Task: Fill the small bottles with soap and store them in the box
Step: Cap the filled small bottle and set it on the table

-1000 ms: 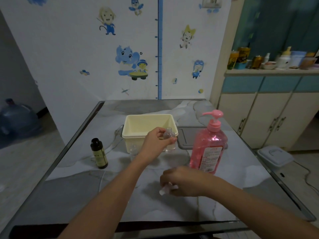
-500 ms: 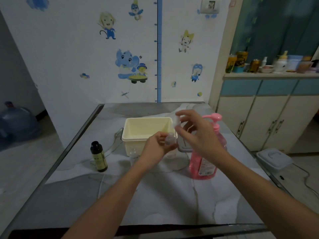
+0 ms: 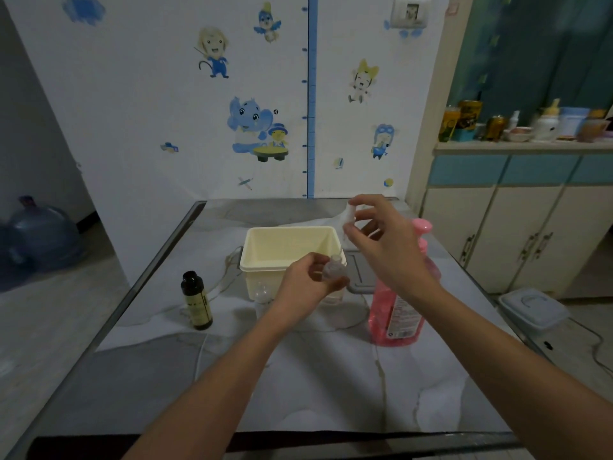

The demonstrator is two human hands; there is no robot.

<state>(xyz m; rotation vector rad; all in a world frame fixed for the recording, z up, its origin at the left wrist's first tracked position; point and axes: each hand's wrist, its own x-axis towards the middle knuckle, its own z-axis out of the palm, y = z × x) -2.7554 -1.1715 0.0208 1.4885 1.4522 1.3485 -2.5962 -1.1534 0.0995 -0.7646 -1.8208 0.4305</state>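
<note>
Left hand [image 3: 306, 282] – fingers and thumb curled round a small clear bottle [image 3: 332, 269], held upright with its open neck up, just in front of the near right corner of the box. How full the bottle is cannot be made out in the dim light.

Right hand [image 3: 389, 250] – raised above and to the right of the left, apart from it. Thumb and forefinger pinch a small white cap [image 3: 350, 214]; the other fingers are loosely spread. The cap hangs over the box's far right corner, well clear of the bottle neck.

Box [image 3: 265, 267]: cream plastic, rectangular, open-topped, standing mid-table. Its visible inside looks bare; the near right corner is hidden by the left hand.

Pink soap pump bottle [image 3: 396, 313] stands upright to the right of the box, partly behind the right wrist, with its pump head showing past the hand.

Another small clear bottle [image 3: 263, 293] stands on the table against the box's front wall. A further clear shape just below the left hand is too faint to name.

Dark brown bottle [image 3: 196, 302] with a yellowish label stands upright, left of the box and apart from it.

Grey flat lid [image 3: 360, 277] lies between the box and the soap bottle.

Table [image 3: 331, 393]: marbled grey-white top. Behind it is a wall with cartoon stickers and a blue height chart [image 3: 310, 94]. Cabinet [image 3: 497, 234] at right, with jars on top; water jug [image 3: 39, 237] on the floor at left.
</note>
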